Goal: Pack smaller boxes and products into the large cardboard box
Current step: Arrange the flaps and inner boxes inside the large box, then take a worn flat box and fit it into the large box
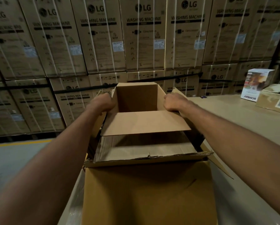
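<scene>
Head view, packing in progress. A small open brown cardboard box (pixel 137 96) is held straight ahead of the person, centred between both outstretched arms, with its open top turned towards the camera and its near flap folded down. Its long axis appears to run near to far. The left hand (pixel 102 103) curls over the box's left wall edge and the right hand (pixel 173 102) over the right wall edge; both grip firmly, and neither is nearer than the other. The large brown cardboard box (pixel 149 192) lies directly below and nearer, its mouth open under the held box, so the coming move is judged to be a straight lowering. On the desk (pixel 233 114), far right, stand a white printed product carton (pixel 256 85) and a brown labelled carton (pixel 275 99), touching.
</scene>
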Tool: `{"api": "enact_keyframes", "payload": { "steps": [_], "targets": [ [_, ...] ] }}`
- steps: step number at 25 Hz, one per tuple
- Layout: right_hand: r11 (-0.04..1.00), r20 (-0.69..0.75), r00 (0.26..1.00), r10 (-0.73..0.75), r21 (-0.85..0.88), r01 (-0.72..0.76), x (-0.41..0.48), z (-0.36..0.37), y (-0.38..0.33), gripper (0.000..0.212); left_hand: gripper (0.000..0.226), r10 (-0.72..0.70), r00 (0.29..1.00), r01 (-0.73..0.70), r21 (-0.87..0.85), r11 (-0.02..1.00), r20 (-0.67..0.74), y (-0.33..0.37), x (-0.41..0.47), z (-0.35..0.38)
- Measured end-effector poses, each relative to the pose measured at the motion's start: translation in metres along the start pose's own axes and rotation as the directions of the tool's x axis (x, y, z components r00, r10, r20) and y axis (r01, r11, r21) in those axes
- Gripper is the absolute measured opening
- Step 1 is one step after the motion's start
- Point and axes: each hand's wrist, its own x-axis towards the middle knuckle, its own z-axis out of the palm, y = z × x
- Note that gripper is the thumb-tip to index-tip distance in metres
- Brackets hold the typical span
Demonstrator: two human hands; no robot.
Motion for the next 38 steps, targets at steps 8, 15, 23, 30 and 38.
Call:
{"api": "enact_keyframes", "payload": {
  "steps": [8,15,23,30,38],
  "targets": [
    [0.928,-0.112,0.992,0.053,0.372,-0.007,-0.003,0.014,0.015,0.039,0.018,0.016,0.994,-0.002,0.135,0.991,-0.106,0.000,-0.012,0.012],
    [0.780,-0.302,0.939,0.164,0.623,0.064,-0.032,-0.005,0.087,0.024,0.038,0.155,0.939,-0.239,-0.258,0.936,-0.307,0.054,-0.066,0.001],
    [0.700,-0.379,0.920,0.104,0.685,0.203,-0.076,-0.036,0.185,0.018,0.025,0.418,0.821,-0.557,-0.383,0.737,-0.389,0.256,-0.141,0.075],
    [0.734,-0.314,0.938,0.149,0.671,0.108,-0.105,-0.035,0.371,0.016,0.024,0.376,0.857,-0.511,-0.489,0.706,-0.352,0.410,-0.178,0.222],
    [0.794,-0.266,0.921,0.283,0.604,-0.069,-0.106,-0.036,0.550,0.015,0.027,0.396,0.905,-0.415,-0.530,0.740,-0.156,0.543,-0.161,0.343]
  ]
}}
